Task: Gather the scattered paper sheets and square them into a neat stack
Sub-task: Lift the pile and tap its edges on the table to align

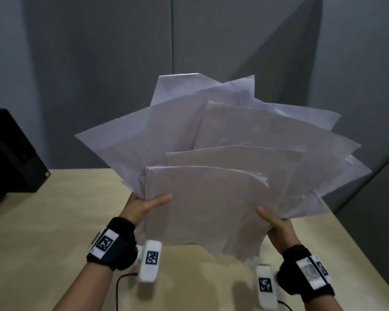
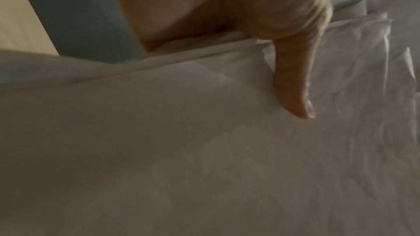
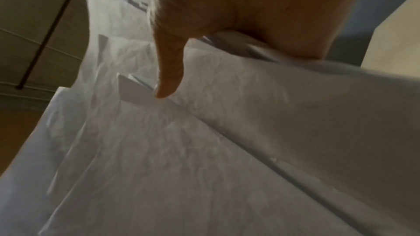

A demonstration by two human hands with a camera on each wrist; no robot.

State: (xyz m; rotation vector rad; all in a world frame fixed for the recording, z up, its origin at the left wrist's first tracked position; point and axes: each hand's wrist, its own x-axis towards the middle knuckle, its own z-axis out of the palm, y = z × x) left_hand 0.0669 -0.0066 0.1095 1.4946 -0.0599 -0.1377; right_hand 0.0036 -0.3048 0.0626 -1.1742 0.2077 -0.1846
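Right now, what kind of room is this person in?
Probably an office or a work cubicle. There is a light wooden desk, grey panel walls behind it, and a black box-like machine at the desk's left end. Both hands hold a fan of white paper sheets.

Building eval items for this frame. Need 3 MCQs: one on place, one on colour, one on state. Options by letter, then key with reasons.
1. Where are the paper sheets?
A. flat on the table
B. held up above the table
C. on the floor

2. What colour is the box at the table's left edge?
A. black
B. red
C. white

3. How do the sheets sit?
A. squared
B. rolled
C. fanned out, corners askew

Key: B, the left hand and right hand grip their lower edges in the air; A, it shows dark black; C, corners splay at many angles.
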